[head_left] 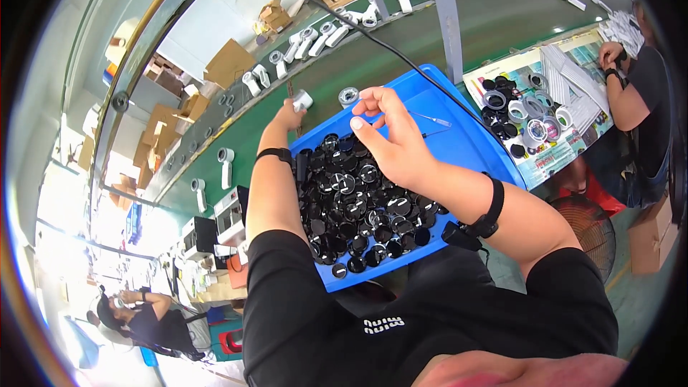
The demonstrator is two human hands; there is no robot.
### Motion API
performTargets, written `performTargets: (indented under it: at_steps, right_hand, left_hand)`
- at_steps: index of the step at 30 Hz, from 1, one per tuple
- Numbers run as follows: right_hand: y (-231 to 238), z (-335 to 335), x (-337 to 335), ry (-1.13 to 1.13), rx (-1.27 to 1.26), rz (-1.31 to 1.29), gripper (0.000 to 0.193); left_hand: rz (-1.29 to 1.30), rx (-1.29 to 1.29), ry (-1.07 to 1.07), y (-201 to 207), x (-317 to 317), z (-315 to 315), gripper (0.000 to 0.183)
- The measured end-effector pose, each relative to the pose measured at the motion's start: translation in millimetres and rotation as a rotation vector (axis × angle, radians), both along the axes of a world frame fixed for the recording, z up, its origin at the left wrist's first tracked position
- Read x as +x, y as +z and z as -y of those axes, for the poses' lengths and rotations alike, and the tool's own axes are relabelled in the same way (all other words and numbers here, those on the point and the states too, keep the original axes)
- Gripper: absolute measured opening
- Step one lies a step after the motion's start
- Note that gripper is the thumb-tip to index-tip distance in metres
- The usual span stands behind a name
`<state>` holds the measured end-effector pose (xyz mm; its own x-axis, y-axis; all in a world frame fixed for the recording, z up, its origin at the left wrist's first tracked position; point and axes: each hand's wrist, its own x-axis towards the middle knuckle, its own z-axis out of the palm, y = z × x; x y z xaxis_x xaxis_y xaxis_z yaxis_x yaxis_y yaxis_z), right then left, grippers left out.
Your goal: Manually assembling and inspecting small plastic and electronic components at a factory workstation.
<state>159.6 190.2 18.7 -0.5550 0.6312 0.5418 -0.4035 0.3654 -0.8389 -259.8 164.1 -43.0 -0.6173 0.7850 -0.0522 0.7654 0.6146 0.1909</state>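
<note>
My left hand reaches over the green conveyor and is closed on a short white cylindrical part. My right hand hovers over the far part of a blue tray. Its thumb and fingers are apart, and nothing shows between them. Just beyond it, a round white-rimmed part sits by the tray's far edge. Many glossy black round caps fill the tray's near and left portion. A thin tool-like item with a pale end lies in the tray, right of my right hand.
White handheld devices line the green conveyor. At right, a table bears white rings and black parts, with another person's hand beyond. A black cable crosses above the tray. A fan stands low right.
</note>
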Motion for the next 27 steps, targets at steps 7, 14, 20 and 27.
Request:
performTargets:
  at_steps: [7,14,20,27]
  right_hand:
    - [4.1,6.4,8.7,0.045,-0.091,0.034,0.037]
    - [8.6,9.4,-4.7,-0.071,0.077,0.009,0.028]
    - [-5.4,-12.5,-12.5,-0.289,0.117,0.028,0.024]
    - [-41.6,-50.8,-41.9,-0.587,0.099,0.040,0.039]
  left_hand:
    - [-0.515,-0.035,0.119,15.8,44.9,-62.0,0.052]
    - [0.393,-0.150,-0.027,22.9,83.0,-78.5,0.063]
    - [0.353,0.065,-0.043,6.1,111.7,-77.1,0.057]
    - [-0.371,0.672,-0.148,75.9,151.6,-33.0,0.054]
